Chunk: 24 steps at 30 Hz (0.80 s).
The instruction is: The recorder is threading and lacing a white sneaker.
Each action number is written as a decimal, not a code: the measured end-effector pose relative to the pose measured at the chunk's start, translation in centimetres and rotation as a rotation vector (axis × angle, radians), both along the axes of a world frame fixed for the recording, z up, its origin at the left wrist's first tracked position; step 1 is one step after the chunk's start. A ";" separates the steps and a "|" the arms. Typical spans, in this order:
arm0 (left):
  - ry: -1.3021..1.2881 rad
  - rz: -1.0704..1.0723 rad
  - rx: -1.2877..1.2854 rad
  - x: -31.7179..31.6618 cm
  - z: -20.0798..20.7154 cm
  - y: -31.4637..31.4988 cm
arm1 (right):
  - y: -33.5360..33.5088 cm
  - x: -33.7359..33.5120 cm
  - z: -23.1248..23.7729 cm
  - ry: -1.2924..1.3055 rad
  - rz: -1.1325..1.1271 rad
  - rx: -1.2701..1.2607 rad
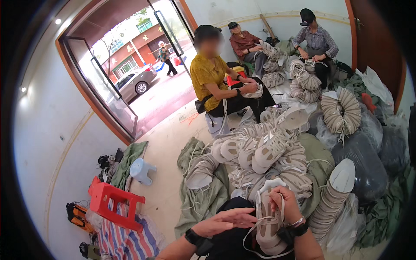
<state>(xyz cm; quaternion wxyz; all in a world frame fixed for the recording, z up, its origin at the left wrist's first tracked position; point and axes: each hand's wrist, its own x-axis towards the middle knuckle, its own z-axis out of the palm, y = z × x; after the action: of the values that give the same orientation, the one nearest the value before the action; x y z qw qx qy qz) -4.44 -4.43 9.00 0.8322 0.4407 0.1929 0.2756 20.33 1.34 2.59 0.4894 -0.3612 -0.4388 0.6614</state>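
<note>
- Nearest the camera, a beige sneaker (268, 225) stands toe-down on the person's dark lap, its white laces (251, 242) looping loose below and to its left.
- Right hand (284, 203) is curled closed around the sneaker's upper part, fingers pinching lace at the tongue; a bracelet and dark watch sit on that wrist.
- Left hand (227, 221) lies just left of the sneaker, fingers stretched out flat and mostly open, fingertips touching the laces; whether it grips one I cannot tell.
- Just beyond the sneaker, a heap of matching beige sneakers (264, 151) rests on green cloth (199, 199).
- Right of the sneaker, a stack of nested soles (331, 199) leans against dark plastic bags (368, 164).
- Far left of the sneaker, a red plastic stool (113, 200) sits on a striped sack, with a pale blue stool (141, 170) behind it.
- Well beyond the heap, three seated people work on shoes; the nearest wears a yellow top (208, 78).
- Beyond them to the left, an open doorway (143, 65) shows a street and a parked car.
</note>
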 end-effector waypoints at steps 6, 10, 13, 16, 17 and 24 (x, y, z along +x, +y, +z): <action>-0.036 0.081 -0.322 -5.2 -9.1 -1.7 | 0.2 -0.6 0.3 -0.033 0.022 0.033; -0.160 0.179 -0.478 -3.9 -8.6 -1.0 | 0.3 -0.4 -0.5 -0.065 0.008 0.054; -0.017 0.181 -0.432 -3.2 -7.4 -0.8 | 0.3 -0.6 -0.2 -0.091 0.000 0.060; 0.081 0.181 -0.382 -2.7 -7.1 -0.9 | 0.1 -0.7 0.0 -0.071 -0.009 0.021; 0.121 0.195 -0.374 -2.6 -7.1 -1.0 | 0.0 -0.8 0.0 -0.089 -0.005 0.049; 0.166 0.204 -0.360 -2.0 -7.3 -0.9 | -1.3 0.0 1.4 -0.132 -0.014 0.077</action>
<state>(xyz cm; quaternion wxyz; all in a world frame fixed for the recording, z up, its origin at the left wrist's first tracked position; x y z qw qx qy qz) -6.47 -5.31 1.74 0.8466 0.2844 0.3504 0.2822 20.37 -0.01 4.02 0.4778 -0.3878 -0.4927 0.6153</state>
